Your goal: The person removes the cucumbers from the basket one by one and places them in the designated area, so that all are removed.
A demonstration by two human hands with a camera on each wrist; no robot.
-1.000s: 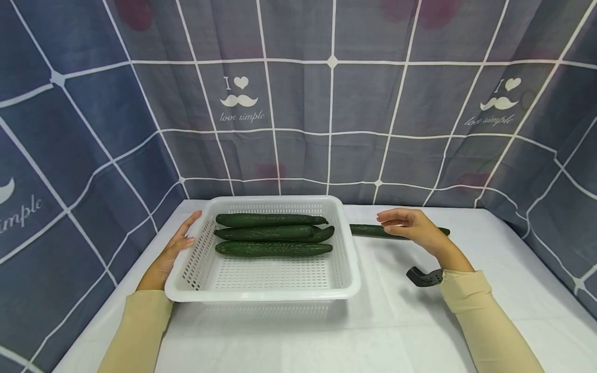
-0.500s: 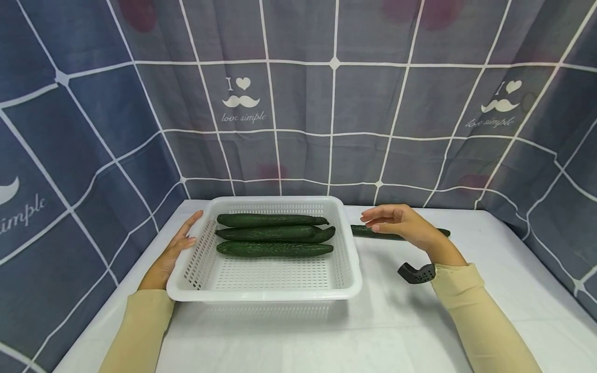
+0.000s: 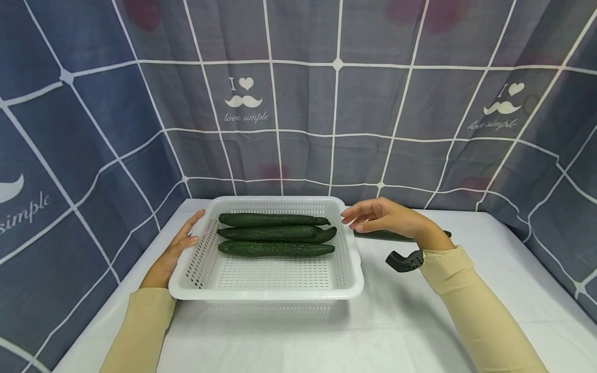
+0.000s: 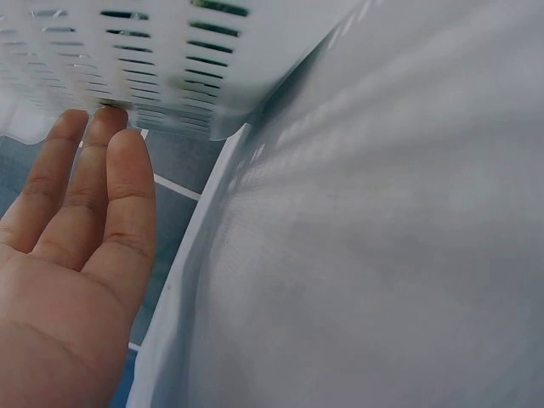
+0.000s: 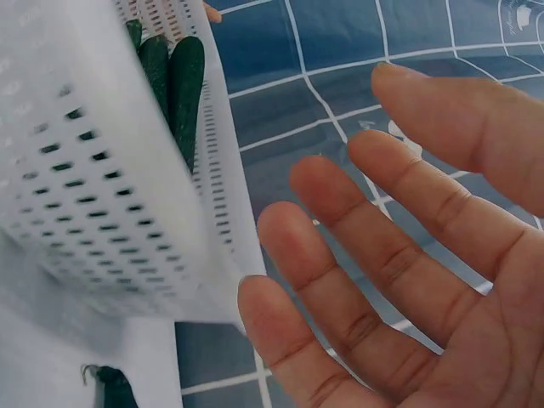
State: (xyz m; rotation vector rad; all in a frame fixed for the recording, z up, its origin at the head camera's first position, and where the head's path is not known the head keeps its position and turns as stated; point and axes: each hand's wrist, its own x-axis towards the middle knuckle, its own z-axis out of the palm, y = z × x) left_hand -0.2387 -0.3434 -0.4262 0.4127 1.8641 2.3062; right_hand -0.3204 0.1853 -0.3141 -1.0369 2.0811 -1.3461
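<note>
A white perforated plastic basket (image 3: 266, 295) holds several dark green cucumbers (image 3: 276, 249), lying side by side toward its back. My left hand (image 3: 169, 255) is at the basket's left side. In the left wrist view its extended fingers (image 4: 131, 183) reach the slotted wall, fingertips right at it. My right hand (image 3: 389, 217) hovers at the basket's right rim, palm facing it, fingers slightly bent and spread, nothing in the grasp. One more cucumber (image 3: 380, 235) lies on the table to the right of the basket, partly hidden behind the right hand.
A white cloth covers the table (image 3: 280, 342). A grey-blue checked curtain (image 3: 303, 103) hangs behind it and on both sides. A black camera mount (image 3: 403, 261) sticks out from the right wrist.
My right hand has moved left, from above the loose cucumber to the basket's right rim. The left hand stays at the basket's left side, and the cucumbers keep their places.
</note>
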